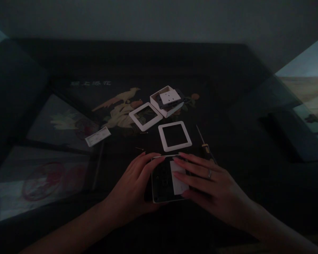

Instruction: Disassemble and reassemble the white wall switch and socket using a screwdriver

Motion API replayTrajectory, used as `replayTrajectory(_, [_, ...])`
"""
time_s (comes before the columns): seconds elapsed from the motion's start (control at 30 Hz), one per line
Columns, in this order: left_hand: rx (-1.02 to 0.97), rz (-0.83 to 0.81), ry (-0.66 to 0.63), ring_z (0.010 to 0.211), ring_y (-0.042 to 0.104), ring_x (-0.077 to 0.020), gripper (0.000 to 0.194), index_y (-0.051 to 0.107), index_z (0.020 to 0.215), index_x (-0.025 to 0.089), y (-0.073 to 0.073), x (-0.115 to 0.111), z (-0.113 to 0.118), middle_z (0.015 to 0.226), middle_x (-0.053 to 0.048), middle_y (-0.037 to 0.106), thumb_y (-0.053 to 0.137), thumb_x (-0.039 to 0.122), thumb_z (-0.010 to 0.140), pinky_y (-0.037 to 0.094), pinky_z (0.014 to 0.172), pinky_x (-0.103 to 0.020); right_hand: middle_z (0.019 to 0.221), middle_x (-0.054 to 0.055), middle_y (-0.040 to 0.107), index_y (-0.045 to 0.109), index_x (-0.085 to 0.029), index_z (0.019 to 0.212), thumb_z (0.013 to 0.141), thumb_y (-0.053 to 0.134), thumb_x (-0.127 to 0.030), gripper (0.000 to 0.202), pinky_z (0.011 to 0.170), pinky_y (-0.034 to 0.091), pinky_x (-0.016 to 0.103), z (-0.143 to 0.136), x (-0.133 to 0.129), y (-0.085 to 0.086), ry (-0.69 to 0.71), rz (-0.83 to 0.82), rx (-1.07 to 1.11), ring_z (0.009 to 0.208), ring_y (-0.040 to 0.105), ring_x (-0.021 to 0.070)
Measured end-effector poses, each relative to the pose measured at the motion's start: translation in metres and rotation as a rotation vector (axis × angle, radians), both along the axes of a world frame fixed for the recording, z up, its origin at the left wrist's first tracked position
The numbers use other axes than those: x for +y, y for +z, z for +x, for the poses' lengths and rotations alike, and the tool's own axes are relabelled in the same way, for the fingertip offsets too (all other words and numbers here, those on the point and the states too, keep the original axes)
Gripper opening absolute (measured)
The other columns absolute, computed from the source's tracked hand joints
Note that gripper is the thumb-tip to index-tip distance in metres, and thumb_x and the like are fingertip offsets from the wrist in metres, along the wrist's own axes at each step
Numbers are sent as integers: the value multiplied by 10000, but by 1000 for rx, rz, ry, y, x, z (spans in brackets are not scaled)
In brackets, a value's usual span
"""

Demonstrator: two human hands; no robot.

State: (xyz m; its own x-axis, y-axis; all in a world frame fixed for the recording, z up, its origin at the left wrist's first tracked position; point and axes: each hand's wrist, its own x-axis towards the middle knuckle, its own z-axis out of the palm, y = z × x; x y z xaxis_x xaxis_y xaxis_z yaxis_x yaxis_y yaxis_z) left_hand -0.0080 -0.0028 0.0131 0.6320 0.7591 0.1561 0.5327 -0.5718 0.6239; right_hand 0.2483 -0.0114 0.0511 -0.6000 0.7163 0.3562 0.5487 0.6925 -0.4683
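Observation:
Near the front of the dark table is a wall switch [160, 183] with its black inner frame exposed and a white edge around it. My left hand [134, 185] is closed round its left side, fingers over the top edge and thumb low at the front. A white rocker plate [178, 185] covers the right part of the switch. My right hand [210, 181], with a ring on one finger, has its fingertips on this plate and over the switch's top right edge. The thumb of my right hand is hidden. The picture is dim.
Beyond my hands lie two white cover frames [162, 138] [133, 116]. A white box [159, 106] behind them carries a socket module [170, 97]. A screwdriver [205, 146] lies to the right, loose screws [139, 148] and a loose white rocker plate [98, 137] to the left.

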Motion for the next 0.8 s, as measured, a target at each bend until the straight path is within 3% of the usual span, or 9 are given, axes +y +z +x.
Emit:
replayTrajectory(0.33, [10,-4,1,1363,449,-393,975,214,1501,257,1,0,1,1450,-189,461,815,279,734,381,1116,-669,1323,117,684,716,-156,1164,919,631,-162,259,1044,533,499,-8,-7,-1,-65,-32,66,1311,578,268])
replayTrajectory(0.63, [-23,42,17,1367,458,-387,1006,235,1500,254,-2,-1,1,1445,-183,485,845,278,700,407,1116,-637,1345,126,665,697,-176,1224,884,664,-158,342,1054,497,562,-5,-6,-2,-54,-61,42,1305,581,291])
replayTrajectory(0.8, [3,-8,3,1400,424,-393,1024,200,1504,270,5,0,0,1480,-185,443,842,258,707,398,1114,-661,1392,139,633,624,-184,1325,908,649,-212,419,1034,534,483,0,-3,-2,-145,-157,90,1294,595,260])
